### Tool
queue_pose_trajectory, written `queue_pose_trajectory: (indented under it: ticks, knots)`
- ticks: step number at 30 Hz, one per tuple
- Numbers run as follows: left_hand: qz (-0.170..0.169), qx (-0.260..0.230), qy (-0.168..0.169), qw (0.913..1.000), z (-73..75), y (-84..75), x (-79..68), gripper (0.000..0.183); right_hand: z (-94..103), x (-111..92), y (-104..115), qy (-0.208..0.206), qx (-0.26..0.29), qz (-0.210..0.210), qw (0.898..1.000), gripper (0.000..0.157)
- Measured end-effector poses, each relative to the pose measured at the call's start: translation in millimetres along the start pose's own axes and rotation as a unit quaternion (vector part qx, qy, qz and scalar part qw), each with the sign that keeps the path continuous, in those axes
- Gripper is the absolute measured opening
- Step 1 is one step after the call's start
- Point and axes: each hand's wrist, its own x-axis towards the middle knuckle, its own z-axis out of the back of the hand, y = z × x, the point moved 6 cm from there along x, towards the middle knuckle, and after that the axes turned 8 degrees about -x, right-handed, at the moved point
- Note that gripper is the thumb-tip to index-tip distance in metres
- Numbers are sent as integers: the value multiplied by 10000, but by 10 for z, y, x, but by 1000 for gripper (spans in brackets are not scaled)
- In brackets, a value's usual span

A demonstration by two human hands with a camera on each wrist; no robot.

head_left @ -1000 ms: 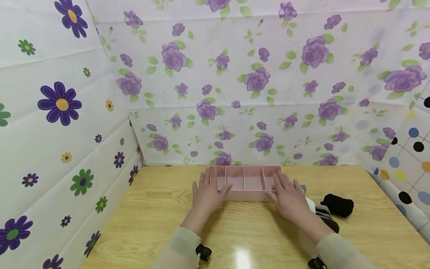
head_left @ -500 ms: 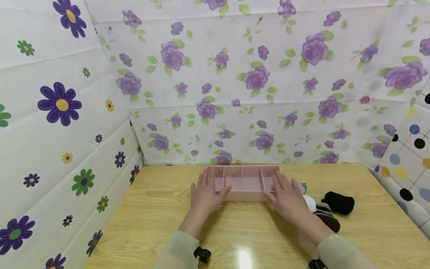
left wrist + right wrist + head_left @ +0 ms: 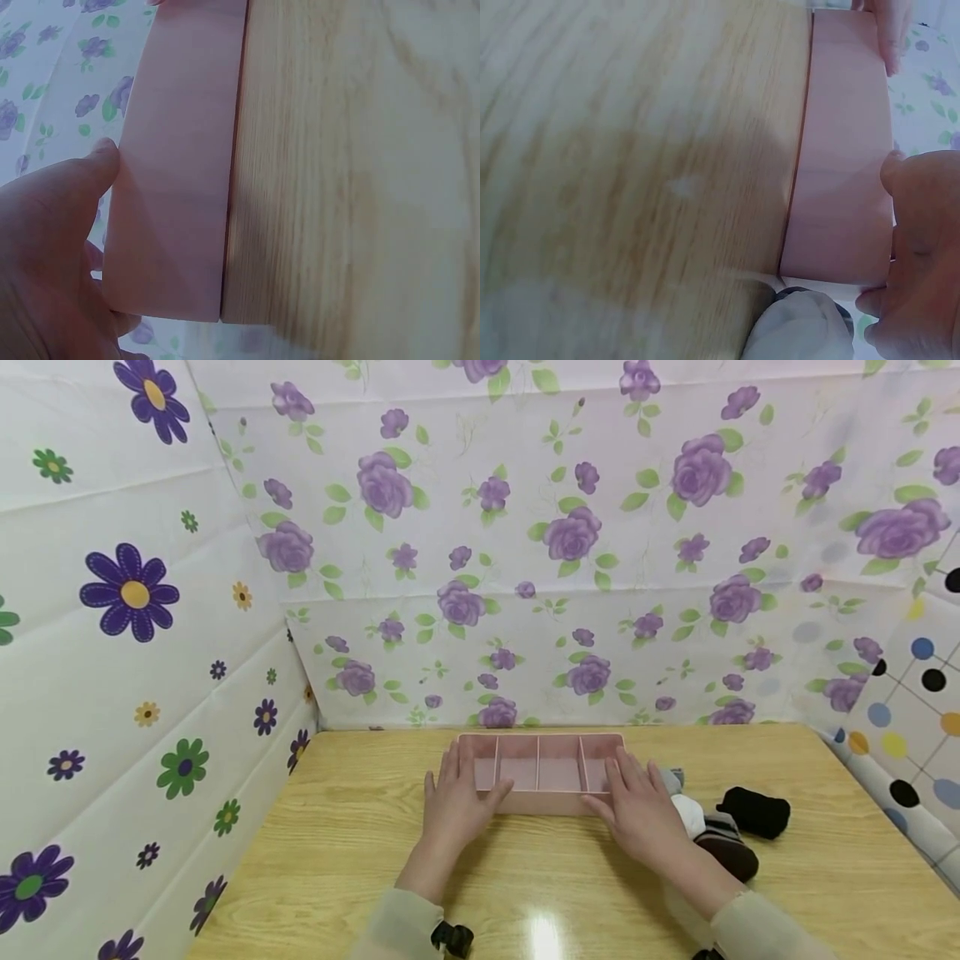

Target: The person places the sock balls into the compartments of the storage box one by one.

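Observation:
A pink divided storage box (image 3: 546, 803) with several bare compartments in a row sits near the table's back edge. My left hand (image 3: 454, 810) grips its left end, fingers over the end wall and thumb at the front rim. At the right end my right hand (image 3: 641, 810) holds the box the same way. Both thumbs show against the rim of the pink box (image 3: 176, 165) in the wrist views. Close to my right hand lie a white rolled sock (image 3: 688, 815), a striped dark sock (image 3: 727, 847) and a grey-blue sock (image 3: 672, 779), partly hidden by that hand.
A black rolled sock (image 3: 754, 812) lies farther right on the wooden table (image 3: 337, 860). Flower-printed sheets (image 3: 465, 527) hang behind the table and along its left. A dotted sheet (image 3: 911, 735) borders the right side.
The box has slid slightly toward me and a little to the left, with both hands moving along with it. The socks keep their places.

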Motion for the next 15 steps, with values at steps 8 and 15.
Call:
queue_pose_trajectory:
  ticks: [8,15]
  knots:
    - [-75,-20,-138,9999,22,-6,-60,109,-44,-28,-3,-135,126,31,9998,80]
    - [-57,78,-125,9999,16,1,-91,109,-26,-60,9,-164,93,103,9998,80]
